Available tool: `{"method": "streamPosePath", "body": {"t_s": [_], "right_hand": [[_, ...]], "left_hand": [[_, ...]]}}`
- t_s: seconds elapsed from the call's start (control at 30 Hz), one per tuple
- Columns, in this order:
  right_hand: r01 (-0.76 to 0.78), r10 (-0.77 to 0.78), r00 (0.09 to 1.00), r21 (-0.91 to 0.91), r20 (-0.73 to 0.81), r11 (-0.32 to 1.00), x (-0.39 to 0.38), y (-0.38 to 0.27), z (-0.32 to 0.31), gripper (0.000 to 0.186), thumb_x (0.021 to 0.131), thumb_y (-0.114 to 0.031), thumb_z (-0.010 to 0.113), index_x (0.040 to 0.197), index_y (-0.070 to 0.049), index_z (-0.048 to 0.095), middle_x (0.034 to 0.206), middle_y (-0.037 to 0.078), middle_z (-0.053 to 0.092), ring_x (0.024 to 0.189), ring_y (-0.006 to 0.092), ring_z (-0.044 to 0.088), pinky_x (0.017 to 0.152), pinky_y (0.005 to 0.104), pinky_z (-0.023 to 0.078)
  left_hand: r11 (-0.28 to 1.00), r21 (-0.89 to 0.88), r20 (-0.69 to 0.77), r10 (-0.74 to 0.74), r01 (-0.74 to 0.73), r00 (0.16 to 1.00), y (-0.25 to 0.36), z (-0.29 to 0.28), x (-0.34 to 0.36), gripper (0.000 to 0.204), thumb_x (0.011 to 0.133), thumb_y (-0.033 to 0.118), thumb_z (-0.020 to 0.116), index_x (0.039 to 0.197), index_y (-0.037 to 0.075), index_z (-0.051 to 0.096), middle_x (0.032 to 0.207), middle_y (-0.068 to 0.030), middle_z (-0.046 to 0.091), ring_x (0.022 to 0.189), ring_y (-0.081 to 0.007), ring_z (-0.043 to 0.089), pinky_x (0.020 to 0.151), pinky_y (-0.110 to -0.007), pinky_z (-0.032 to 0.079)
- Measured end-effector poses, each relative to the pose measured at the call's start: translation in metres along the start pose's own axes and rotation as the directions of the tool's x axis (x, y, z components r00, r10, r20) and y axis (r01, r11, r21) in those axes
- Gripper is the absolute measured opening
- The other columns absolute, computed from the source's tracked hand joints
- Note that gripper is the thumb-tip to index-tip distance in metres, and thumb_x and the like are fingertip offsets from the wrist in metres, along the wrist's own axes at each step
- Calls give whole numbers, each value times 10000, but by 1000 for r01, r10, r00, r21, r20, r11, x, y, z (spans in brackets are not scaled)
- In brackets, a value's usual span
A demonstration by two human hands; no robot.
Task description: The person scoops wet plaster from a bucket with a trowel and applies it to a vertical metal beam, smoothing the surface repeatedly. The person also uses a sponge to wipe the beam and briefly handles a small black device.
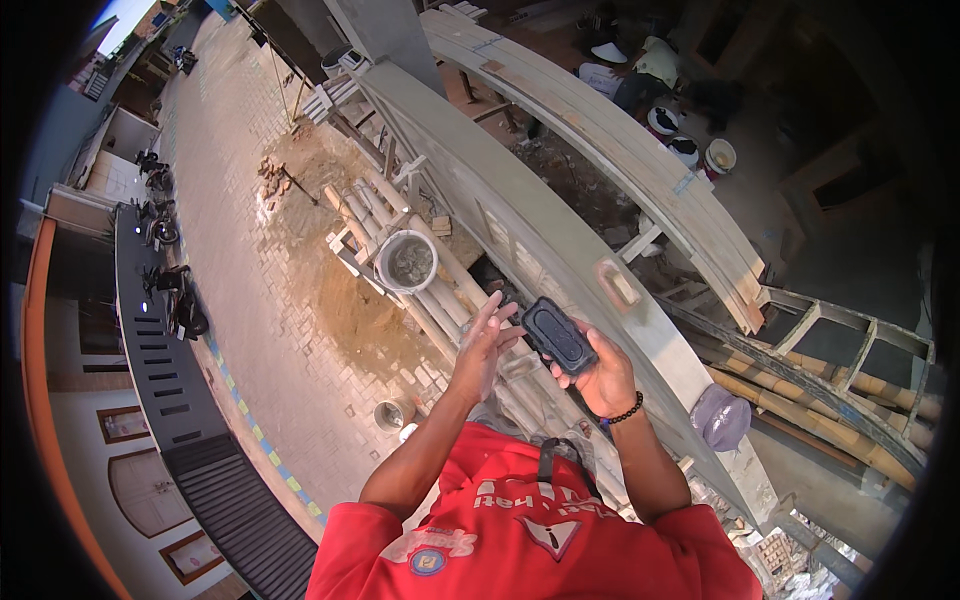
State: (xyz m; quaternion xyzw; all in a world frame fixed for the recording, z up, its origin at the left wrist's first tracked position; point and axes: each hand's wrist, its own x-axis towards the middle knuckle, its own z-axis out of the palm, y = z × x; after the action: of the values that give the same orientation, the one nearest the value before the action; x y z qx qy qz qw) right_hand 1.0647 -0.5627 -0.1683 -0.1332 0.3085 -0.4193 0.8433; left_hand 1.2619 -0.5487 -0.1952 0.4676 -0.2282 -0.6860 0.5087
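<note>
My right hand [605,375], with a dark bead bracelet on its wrist, grips a black rounded rectangular device [558,334] that looks like a phone or a battery pack in a case. The fingers are wrapped around its lower right side. Just left of the device, my left hand [484,350] is open with its fingers stretched out and apart. Its fingertips come close to the device's edge; whether they touch it I cannot tell. A bucket of grey mortar [411,261] stands on bamboo poles [440,310] beyond my left hand.
A plastered wall top [520,205] runs along my right, bearing a plastering float [618,284] and a purple rounded object [720,418]. Long boards [620,130] and a ladder [850,340] lie past it. A second bucket [392,414] sits on the paving below. People [650,75] gather at far right.
</note>
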Motion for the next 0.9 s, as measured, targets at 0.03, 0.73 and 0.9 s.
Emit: {"method": "streamPosePath", "body": {"t_s": [0.03, 0.73, 0.9], "right_hand": [[-46, 46, 999, 8, -7, 999, -2, -10, 5, 473, 977, -316, 410, 1296, 34, 428, 1021, 212, 619, 694, 241, 627, 533, 310, 500], [367, -312, 925, -289, 219, 884, -19, -44, 8, 475, 925, -168, 522, 1348, 1, 386, 1185, 179, 548, 997, 211, 585, 692, 303, 535], [567, -155, 795, -629, 586, 531, -17, -62, 11, 706, 727, 57, 588, 1395, -86, 407, 1455, 124, 328, 1299, 240, 381, 861, 322, 477]], "left_hand": [[998, -44, 69, 47, -44, 996, 0, -1, -3, 826, 890, 496, 552, 1477, 66, 160, 1451, -189, 312, 1211, -289, 461, 1007, -411, 362], [916, -399, 311, 95, 39, 946, 54, 56, -16, 696, 807, 324, 714, 1350, 41, 384, 1222, -183, 534, 1110, -258, 563, 933, -392, 479], [870, -397, 513, -53, 291, 857, 34, 66, -15, 772, 809, 387, 696, 1387, 51, 310, 1185, -183, 546, 1076, -274, 584, 899, -418, 513]]}}
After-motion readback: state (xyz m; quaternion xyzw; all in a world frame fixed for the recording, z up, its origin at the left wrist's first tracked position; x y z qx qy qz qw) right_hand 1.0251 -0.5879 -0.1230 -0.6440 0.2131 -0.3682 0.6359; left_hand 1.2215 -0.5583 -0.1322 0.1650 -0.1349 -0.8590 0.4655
